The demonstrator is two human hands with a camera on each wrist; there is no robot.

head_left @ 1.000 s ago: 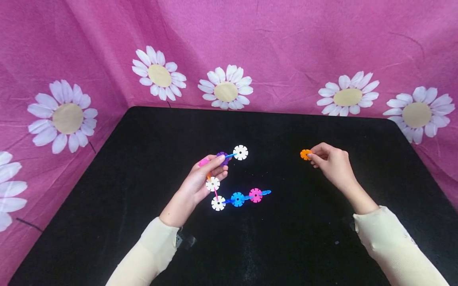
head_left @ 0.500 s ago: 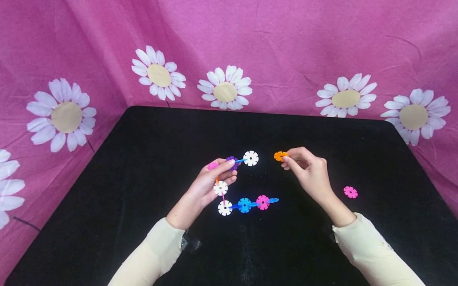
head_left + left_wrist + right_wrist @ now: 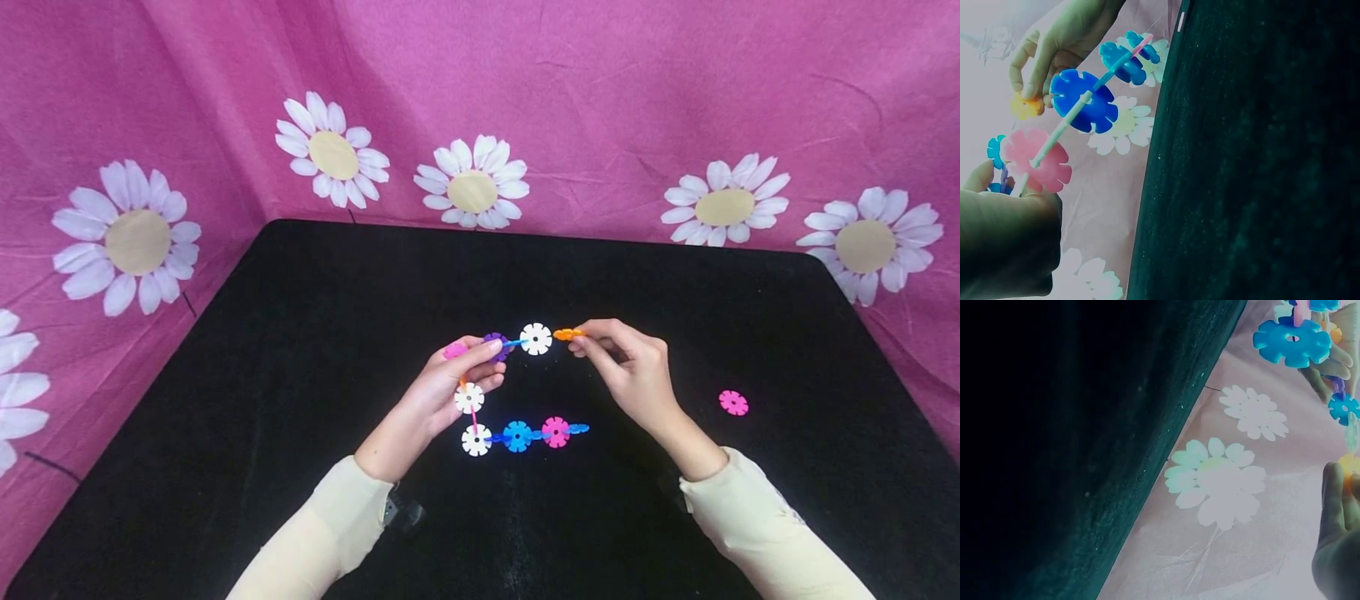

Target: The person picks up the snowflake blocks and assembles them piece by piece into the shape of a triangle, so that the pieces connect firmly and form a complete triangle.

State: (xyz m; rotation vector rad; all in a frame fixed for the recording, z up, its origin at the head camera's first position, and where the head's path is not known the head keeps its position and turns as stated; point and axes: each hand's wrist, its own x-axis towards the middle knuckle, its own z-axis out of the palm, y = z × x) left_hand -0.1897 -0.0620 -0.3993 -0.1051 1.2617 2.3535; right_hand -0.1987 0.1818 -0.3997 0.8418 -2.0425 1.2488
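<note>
In the head view, my left hand [image 3: 427,396] pinches a purple notched disc [image 3: 496,347] in a chain of slotted plastic discs. A pink disc [image 3: 454,351] shows at the base of its thumb. The chain's upper end, a white disc [image 3: 536,339], sticks out to the right. Its lower part bends round through a blue disc [image 3: 517,436] and a pink one [image 3: 556,432]. My right hand [image 3: 633,367] pinches an orange disc [image 3: 567,334], turned nearly edge-on at the white disc's right rim. Whether the two touch, I cannot tell. Fingers hide part of the chain.
A loose pink disc [image 3: 733,403] lies on the black table [image 3: 375,275], right of my right forearm. Behind and to the left hangs a pink cloth [image 3: 600,100] printed with large white daisies.
My right hand has moved left with the orange disc, turning it edge-on beside the white disc. The left hand has shifted slightly right with the chain. The loose pink disc has come into view.
</note>
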